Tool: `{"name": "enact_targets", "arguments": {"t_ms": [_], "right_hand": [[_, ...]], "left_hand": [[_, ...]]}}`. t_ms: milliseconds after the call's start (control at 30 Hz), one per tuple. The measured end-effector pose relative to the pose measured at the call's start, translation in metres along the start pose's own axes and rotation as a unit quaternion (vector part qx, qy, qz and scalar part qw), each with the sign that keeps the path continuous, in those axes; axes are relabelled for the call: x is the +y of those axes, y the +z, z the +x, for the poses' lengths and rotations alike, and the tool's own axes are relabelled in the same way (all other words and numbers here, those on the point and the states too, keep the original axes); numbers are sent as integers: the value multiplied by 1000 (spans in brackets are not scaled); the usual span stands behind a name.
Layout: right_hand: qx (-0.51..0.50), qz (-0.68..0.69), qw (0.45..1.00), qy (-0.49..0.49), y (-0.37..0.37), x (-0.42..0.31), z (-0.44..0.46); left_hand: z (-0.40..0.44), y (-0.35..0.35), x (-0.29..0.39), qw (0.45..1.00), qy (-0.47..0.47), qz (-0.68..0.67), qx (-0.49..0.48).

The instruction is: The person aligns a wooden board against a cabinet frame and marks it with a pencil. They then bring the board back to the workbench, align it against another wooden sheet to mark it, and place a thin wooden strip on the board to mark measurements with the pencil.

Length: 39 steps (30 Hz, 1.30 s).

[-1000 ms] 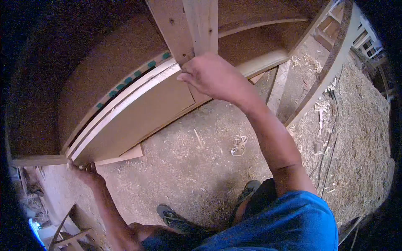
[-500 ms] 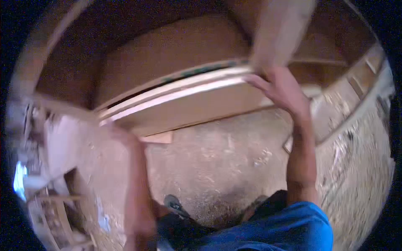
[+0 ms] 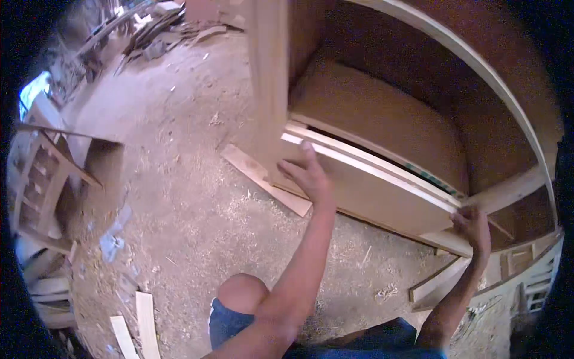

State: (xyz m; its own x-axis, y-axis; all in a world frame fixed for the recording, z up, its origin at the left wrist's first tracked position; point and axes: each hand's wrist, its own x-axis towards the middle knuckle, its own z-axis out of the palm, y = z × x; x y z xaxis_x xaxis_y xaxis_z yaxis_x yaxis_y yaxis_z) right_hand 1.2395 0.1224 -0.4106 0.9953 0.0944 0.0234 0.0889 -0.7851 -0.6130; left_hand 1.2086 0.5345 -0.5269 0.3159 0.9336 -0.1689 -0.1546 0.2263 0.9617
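The left hand (image 3: 308, 178) is open, fingers spread, before the left end of a long, flat brown wooden panel (image 3: 382, 197) with a pale top edge, while the right hand (image 3: 474, 228) has its fingers bent at the panel's right end, though whether they grip it I cannot tell; the panel sits along the lower front of a large brown wooden cabinet (image 3: 267, 72), near a narrow pale plank (image 3: 254, 173) on the shavings-strewn floor (image 3: 179, 209)

Open cabinet bay (image 3: 376, 93) above front panel (image 3: 376, 197); upright post (image 3: 268, 72) bars left.
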Motion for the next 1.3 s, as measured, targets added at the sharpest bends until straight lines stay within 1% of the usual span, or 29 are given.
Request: {"name": "enact_targets", "arguments": {"t_ms": [67, 100, 200, 233, 333, 367, 467, 500, 600, 633, 733, 767, 833, 867, 900, 1000, 1133, 1200, 1233, 1300], "right_hand": [[-43, 9, 999, -12, 0, 12, 1], [-46, 38, 998, -18, 3, 8, -5], [-16, 114, 992, 56, 21, -4, -14], [-2, 132, 989, 61, 27, -7, -16], [43, 190, 978, 80, 40, -17, -22], [18, 148, 987, 65, 39, -22, -20], [27, 119, 989, 87, 40, -23, -21], [47, 153, 982, 98, 45, -26, -23], [6, 218, 973, 81, 41, -6, -20], [-12, 193, 977, 86, 39, -12, -20], [13, 267, 960, 87, 49, -30, -27], [29, 255, 961, 106, 52, -38, -29], [48, 252, 960, 115, 53, -40, -32], [55, 251, 959, 120, 56, -38, -31], [9, 251, 961, 117, 46, -21, -27], [15, 238, 962, 135, 46, -8, -21], [30, 270, 955, 121, 50, -11, -26], [53, 267, 953, 134, 55, -14, -28], [41, 264, 955, 128, 55, -13, -27], [26, 260, 958, 121, 50, -9, -27]], "left_hand": [[-1, -8, 2, 999, 0, 43, -6], [2, -8, 1, 999, 6, 46, 0], [3, -16, 8, 998, 5, 60, -17], [4, -19, 7, 998, 17, 58, -18], [6, -27, 13, 996, 6, 83, -42], [7, -29, 16, 996, 5, 81, -45], [11, -36, 23, 996, 0, 73, -59], [11, -38, 25, 996, -2, 68, -65], [10, -45, 17, 997, 12, 32, -74], [9, -46, 7, 997, 21, 17, -77], [12, -51, -24, 997, -42, 16, -65], [18, -54, -32, 996, -53, 16, -74], [31, -61, -40, 993, -72, 19, -87], [33, -60, -42, 993, -68, 23, -93], [34, -61, -44, 993, -64, 29, -98], [35, -62, -51, 992, -64, 36, -106], [40, -62, -57, 989, -54, 43, -134], [44, -64, -56, 989, -43, 9, -143], [45, -65, -54, 988, -36, -8, -151], [39, -68, -38, 992, -29, -2, -119]]}}
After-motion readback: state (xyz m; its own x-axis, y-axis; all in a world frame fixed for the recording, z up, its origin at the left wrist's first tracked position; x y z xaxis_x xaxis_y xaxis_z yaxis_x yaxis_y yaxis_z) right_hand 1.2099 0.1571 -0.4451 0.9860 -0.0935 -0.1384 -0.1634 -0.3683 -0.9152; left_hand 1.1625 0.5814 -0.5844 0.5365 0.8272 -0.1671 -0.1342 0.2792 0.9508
